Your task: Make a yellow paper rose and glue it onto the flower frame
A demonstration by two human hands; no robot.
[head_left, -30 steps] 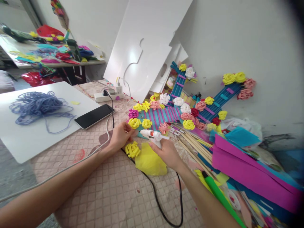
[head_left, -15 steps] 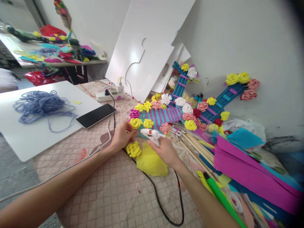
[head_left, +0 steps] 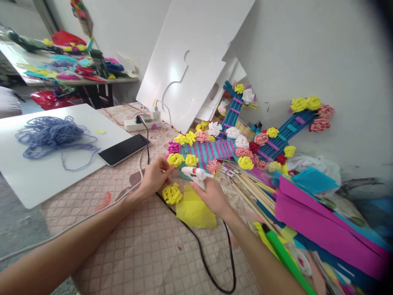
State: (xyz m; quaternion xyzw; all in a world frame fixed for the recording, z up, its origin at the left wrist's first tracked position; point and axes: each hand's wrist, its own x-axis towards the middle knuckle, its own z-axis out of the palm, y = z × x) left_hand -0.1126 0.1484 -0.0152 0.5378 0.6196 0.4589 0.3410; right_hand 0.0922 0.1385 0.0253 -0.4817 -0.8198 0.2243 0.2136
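**Glue gun at the edge of the flower-covered guitar**

We hold the white glue gun point(head_left: 195, 175) clenched in our right hand point(head_left: 211, 196), its nozzle aimed left at the near rim of the teal paper guitar point(head_left: 205, 150). Our left hand point(head_left: 155, 177) pinches that rim just below a yellow paper rose point(head_left: 175, 159) fixed on the guitar. A loose yellow rose point(head_left: 172, 193) lies on the table point(head_left: 147, 241) just in front of the guitar, beside a crumpled yellow paper sheet point(head_left: 194, 211).

We judge the main risk to be hot glue reaching the left fingertips, since they sit close to the nozzle. The black cord point(head_left: 211, 262) loops under our right wrist and could snag the loose rose or drag the sheet.

The roses are coiled, ruffled strips, soft and easily crushed. The guitar is flat, ribbed with pink strips. Right of it lie thin wooden sticks point(head_left: 254, 184), straight and smooth.
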